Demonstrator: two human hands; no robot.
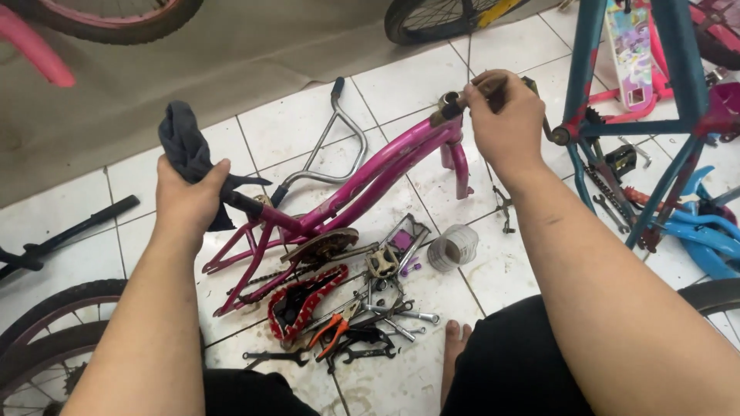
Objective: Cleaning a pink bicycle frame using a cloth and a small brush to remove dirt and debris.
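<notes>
From the head camera, your left hand [187,199] is clenched around a dark grey rag [185,146], which bunches up above your knuckles and trails down past your thumb; through that rag you grip the seat-tube end of the pink bicycle frame [362,181], where a short black tube pokes out just beside your fingers. Your right hand [505,123] is closed at the other end of the frame, fingers curled over the top of the head tube [449,104] and pinched on a small dark part there; what exactly that part is cannot be made out. The frame lies tilted across the white tiled floor [493,270], its rear stays pointing down toward your left knee and its head tube raised toward your right hand. Beneath it sit a chainring with crank [320,245], a red and black chain guard [302,302], a pedal [383,262], orange-handled pliers [333,327] and several spanners [401,314]. A grey roll of tape [453,248] stands just beside the pedal. A silver handlebar [331,146] lies behind the frame, and a blue bicycle frame [640,123] stands upright to your right.
</notes>
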